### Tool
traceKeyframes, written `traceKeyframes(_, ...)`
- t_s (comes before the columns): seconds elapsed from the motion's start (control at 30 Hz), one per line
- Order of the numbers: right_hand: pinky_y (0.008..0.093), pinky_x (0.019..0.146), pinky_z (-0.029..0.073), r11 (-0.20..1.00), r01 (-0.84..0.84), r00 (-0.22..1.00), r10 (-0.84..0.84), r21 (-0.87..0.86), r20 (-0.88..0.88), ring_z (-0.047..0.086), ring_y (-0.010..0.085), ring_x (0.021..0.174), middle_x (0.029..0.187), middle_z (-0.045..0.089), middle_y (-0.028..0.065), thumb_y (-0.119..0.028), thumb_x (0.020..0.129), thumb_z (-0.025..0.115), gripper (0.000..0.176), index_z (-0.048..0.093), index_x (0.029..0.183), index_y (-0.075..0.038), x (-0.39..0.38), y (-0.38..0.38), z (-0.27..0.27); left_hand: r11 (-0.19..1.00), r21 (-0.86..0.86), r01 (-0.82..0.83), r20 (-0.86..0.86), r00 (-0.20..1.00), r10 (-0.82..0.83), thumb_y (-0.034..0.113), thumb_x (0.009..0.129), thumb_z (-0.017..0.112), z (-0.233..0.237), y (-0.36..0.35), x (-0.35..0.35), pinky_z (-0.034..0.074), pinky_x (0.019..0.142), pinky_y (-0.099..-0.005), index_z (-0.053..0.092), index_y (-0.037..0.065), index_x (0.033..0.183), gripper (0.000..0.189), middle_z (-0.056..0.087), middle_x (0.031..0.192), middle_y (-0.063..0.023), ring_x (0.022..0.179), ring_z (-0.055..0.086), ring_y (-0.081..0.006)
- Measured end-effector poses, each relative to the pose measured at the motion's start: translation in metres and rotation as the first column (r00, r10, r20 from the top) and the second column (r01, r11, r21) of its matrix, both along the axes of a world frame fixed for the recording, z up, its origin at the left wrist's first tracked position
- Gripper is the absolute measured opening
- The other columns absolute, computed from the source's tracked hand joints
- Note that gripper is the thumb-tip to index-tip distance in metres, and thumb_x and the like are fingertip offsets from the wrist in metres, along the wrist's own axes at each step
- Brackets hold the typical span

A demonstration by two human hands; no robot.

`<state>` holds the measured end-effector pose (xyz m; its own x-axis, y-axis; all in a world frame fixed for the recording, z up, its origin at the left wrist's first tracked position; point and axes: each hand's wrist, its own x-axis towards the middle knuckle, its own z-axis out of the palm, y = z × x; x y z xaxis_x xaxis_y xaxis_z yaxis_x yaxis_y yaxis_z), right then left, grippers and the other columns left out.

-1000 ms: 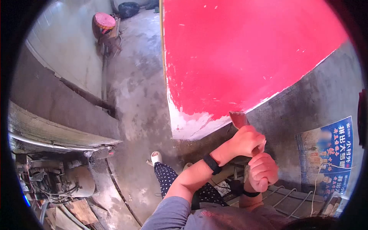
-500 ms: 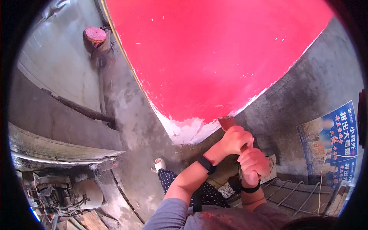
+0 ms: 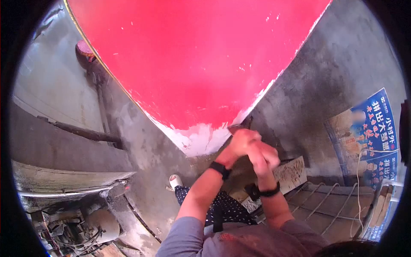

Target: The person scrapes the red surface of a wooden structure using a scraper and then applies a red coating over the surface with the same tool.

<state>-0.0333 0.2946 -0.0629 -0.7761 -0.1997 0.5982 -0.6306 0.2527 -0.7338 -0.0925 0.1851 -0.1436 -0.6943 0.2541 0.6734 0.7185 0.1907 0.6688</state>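
Note:
A large red-painted panel (image 3: 192, 73) fills the upper middle of the view. Its near corner is pale and patchy, with the red missing there and along the right edge. My left hand (image 3: 240, 144) is closed at that corner, around a scraper (image 3: 233, 128) whose dark reddish blade meets the panel's edge. Just behind it my right hand (image 3: 263, 156) is closed too, pressed against the left; the handle is hidden by the fingers. Both hands are a little blurred.
Blue posters (image 3: 381, 132) lie at the right beside a metal wire rack (image 3: 325, 205). A motor-like machine (image 3: 102, 225) stands at lower left, below a curved ledge (image 3: 77, 180). A pink round stool (image 3: 84, 48) is at the far left. Concrete floor (image 3: 150, 188) runs between.
The view has shifted, so the panel sits further left. Both hands have moved left and up along the right edge, still gripping the scraper, with the right hand now tighter against the left.

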Motion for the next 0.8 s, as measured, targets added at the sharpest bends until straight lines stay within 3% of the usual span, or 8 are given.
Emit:
traceKeyframes(0.2, 0.0297, 0.048, 0.043, 0.948, -0.263, 0.954, 0.226, -0.182, -0.198, 0.054, 0.0207, 0.05, 0.057, 0.054, 0.0065, -0.002, 0.07, 0.053, 0.019, 0.047, 0.053, -0.004, 0.005, -0.002, 0.052, 0.995, 0.044, -0.091, -0.043, 0.995, 0.092, 0.021, 0.063, 0.064, 0.057, 0.01, 0.008, 0.038, 0.05, -0.0387, 0.051, 0.011, 0.061, 0.017, 0.05, 0.055, -0.0073, 0.054, 0.053, -0.0287)
traceKeyframes(0.3, 0.0304, 0.049, 0.045, 0.995, 0.073, 0.993, -0.079, -0.068, -0.084, 0.055, 0.0201, 0.051, 0.057, 0.055, 0.0054, -0.002, 0.07, 0.053, 0.017, 0.049, 0.053, -0.003, 0.035, 0.001, 0.112, 0.997, 0.072, -0.019, -0.256, 0.966, 0.036, 0.011, 0.07, 0.064, 0.14, 0.014, 0.024, 0.035, 0.046, -0.0374, 0.043, 0.01, 0.058, 0.024, 0.044, 0.051, -0.0038, 0.048, 0.049, -0.0248)
traceKeyframes(0.37, 0.0311, 0.05, 0.046, 0.681, -0.707, 0.641, 0.502, -0.192, -0.581, 0.056, 0.0186, 0.051, 0.056, 0.055, 0.0047, -0.001, 0.069, 0.053, 0.017, 0.049, 0.053, -0.003, 0.021, 0.017, 0.114, 0.995, 0.047, -0.087, -0.363, 0.927, 0.098, 0.009, 0.069, 0.064, 0.161, 0.015, 0.03, 0.035, 0.045, -0.0363, 0.042, 0.012, 0.058, 0.025, 0.043, 0.051, -0.0011, 0.048, 0.049, -0.0215)
traceKeyframes(0.4, 0.0311, 0.05, 0.046, 0.681, -0.706, 0.641, 0.496, -0.195, -0.585, 0.056, 0.0186, 0.051, 0.056, 0.055, 0.0047, -0.001, 0.069, 0.053, 0.017, 0.049, 0.053, -0.003, 0.028, 0.017, 0.111, 0.996, 0.041, -0.085, -0.365, 0.926, 0.094, 0.009, 0.069, 0.064, 0.158, 0.015, 0.027, 0.035, 0.045, -0.0363, 0.042, 0.012, 0.058, 0.025, 0.043, 0.051, -0.0011, 0.048, 0.049, -0.0215)
traceKeyframes(0.47, 0.0318, 0.048, 0.045, 0.989, -0.001, 0.999, -0.007, -0.146, -0.054, 0.053, 0.0177, 0.047, 0.052, 0.052, 0.0043, -0.004, 0.071, 0.053, 0.023, 0.045, 0.05, -0.003, 0.047, 0.015, 0.102, 0.997, 0.052, 0.049, -0.334, 0.942, -0.029, 0.008, 0.07, 0.064, 0.136, 0.017, 0.015, 0.035, 0.044, -0.0372, 0.043, 0.01, 0.058, 0.024, 0.043, 0.051, -0.0039, 0.048, 0.049, -0.0245)
traceKeyframes(0.57, 0.032, 0.047, 0.045, 0.886, -0.338, 0.926, 0.253, -0.317, -0.279, 0.05, 0.0198, 0.044, 0.051, 0.05, 0.0043, -0.006, 0.075, 0.053, 0.028, 0.041, 0.049, -0.004, -0.009, 0.003, 0.058, 0.992, 0.057, -0.109, -0.108, 0.988, 0.115, 0.016, 0.06, 0.065, 0.062, 0.024, -0.004, 0.038, 0.048, -0.0384, 0.049, 0.011, 0.061, 0.016, 0.05, 0.054, -0.0035, 0.051, 0.053, -0.0262)
traceKeyframes(0.7, 0.0321, 0.045, 0.044, 0.949, -0.106, 0.988, 0.066, -0.297, -0.142, 0.047, 0.0195, 0.042, 0.049, 0.048, 0.004, -0.008, 0.08, 0.053, 0.034, 0.039, 0.049, -0.005, -0.001, 0.004, 0.078, 0.994, 0.087, -0.066, -0.187, 0.979, 0.081, 0.016, 0.062, 0.065, 0.083, 0.028, -0.005, 0.037, 0.047, -0.0373, 0.047, 0.011, 0.061, 0.018, 0.05, 0.055, -0.0036, 0.049, 0.051, -0.0259)
traceKeyframes(0.8, 0.0308, 0.049, 0.05, 0.808, -0.504, 0.836, 0.37, -0.304, -0.405, 0.051, 0.0171, 0.044, 0.051, 0.049, 0.0012, -0.017, 0.084, 0.055, 0.038, 0.043, 0.049, -0.007, 0.018, 0.017, 0.102, 0.999, 0.021, -0.027, -0.334, 0.942, 0.032, 0.017, 0.061, 0.064, 0.132, 0.024, 0.012, 0.036, 0.046, -0.034, 0.047, 0.013, 0.061, 0.018, 0.047, 0.053, -0.0013, 0.048, 0.051, -0.0224)
